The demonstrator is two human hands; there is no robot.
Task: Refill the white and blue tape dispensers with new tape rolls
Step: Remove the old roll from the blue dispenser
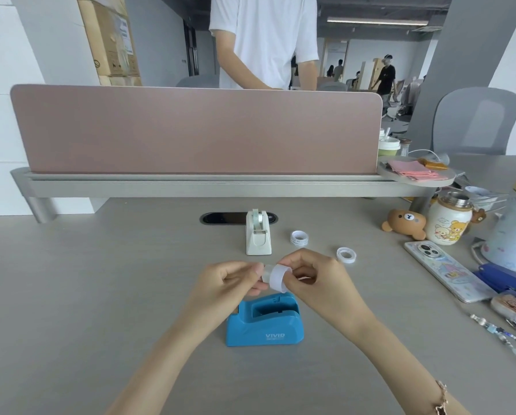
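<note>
Right fingers: your right hand (313,280) pinched a tape roll (278,282), a short white ring with a smooth matte face, thumb and curled fingers closed round its rim.
Left fingers: your left hand (229,280) curled its fingertips against the roll's left side, where a glossy clear strip of tape showed; whether they pulled that end loose, you could not tell.
Roll's place: it was held in the air just above the blue dispenser (264,322), not touching it.
Blue dispenser: a rounded, wedge-shaped block of smooth plastic with white lettering on its side, it stood on the grey desk (86,295) toward the near edge, between your wrists; its rectangular well held no roll.
White dispenser: the white dispenser (258,235), a narrow glossy cream body, stood farther back at mid-desk by the oval cable slot (223,218), with a pale translucent roll seated in it.
Loose rolls: a printed ring (299,237) stood on edge just right of the white dispenser; a flat ring (346,254) lay apart from it, farther right and nearer to you.
Right edge: a plush bear (404,223), a printed cup (449,221) with a metal rim, and a phone (446,272) in a pictured case crowded that side.
Far edge: a matte pink divider (196,130) with rounded corners ran along it.
</note>
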